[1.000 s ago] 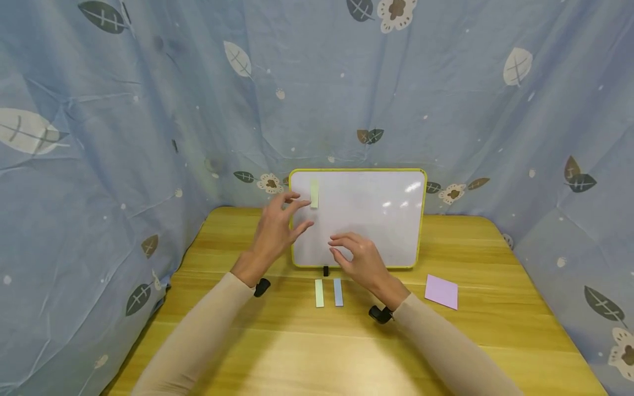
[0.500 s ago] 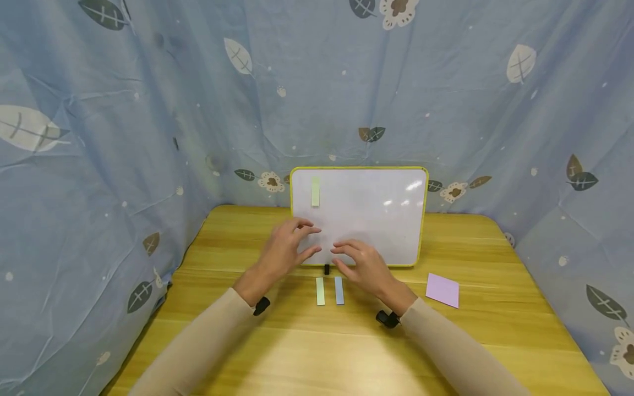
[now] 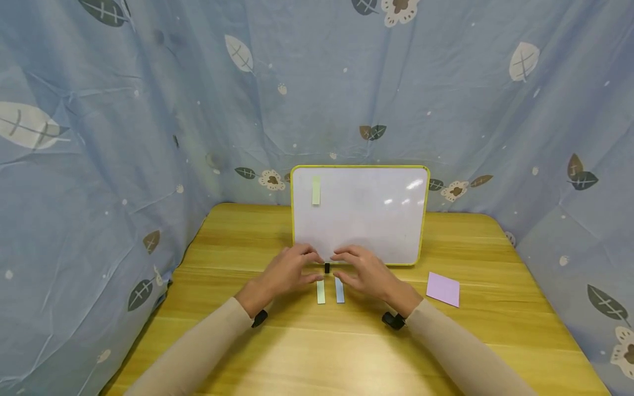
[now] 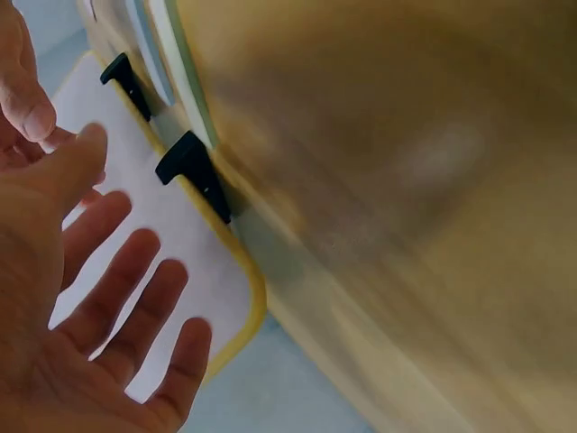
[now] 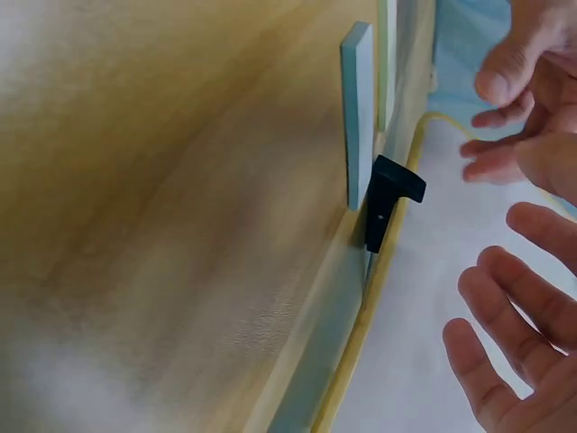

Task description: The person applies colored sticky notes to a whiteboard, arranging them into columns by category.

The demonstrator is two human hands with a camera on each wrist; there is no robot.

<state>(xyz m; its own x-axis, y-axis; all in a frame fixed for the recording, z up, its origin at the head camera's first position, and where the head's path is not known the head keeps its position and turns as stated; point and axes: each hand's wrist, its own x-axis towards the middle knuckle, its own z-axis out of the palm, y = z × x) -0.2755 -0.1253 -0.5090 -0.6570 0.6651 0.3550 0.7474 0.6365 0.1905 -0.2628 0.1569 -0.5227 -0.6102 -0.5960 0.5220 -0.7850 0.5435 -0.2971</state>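
My left hand (image 3: 289, 269) hovers at the lower left of the whiteboard (image 3: 369, 214), its relaxed fingers holding nothing. Facing it, my right hand (image 3: 369, 275) has loosely bent fingers and is bare too. Below the board two narrow sticky-note pads lie side by side on the table: a pale green pad (image 3: 321, 293) by the left thumb and a blue pad (image 3: 339, 291) by the right thumb. The hands overlap the far ends of both pads in the head view. A single pale green sticky strip (image 3: 316, 191) is stuck upright near the board's upper left corner.
The yellow-framed board leans upright on black feet; one foot (image 4: 194, 171) shows in the left wrist view, another (image 5: 388, 198) in the right. A square pink sticky-note pad (image 3: 443, 289) lies to the right on the wooden table (image 3: 337, 352). Patterned blue curtains (image 3: 307, 82) surround the table.
My left hand has moved down from beside the green strip on the board to the pads. The right hand has lowered slightly. The strip stays on the board.
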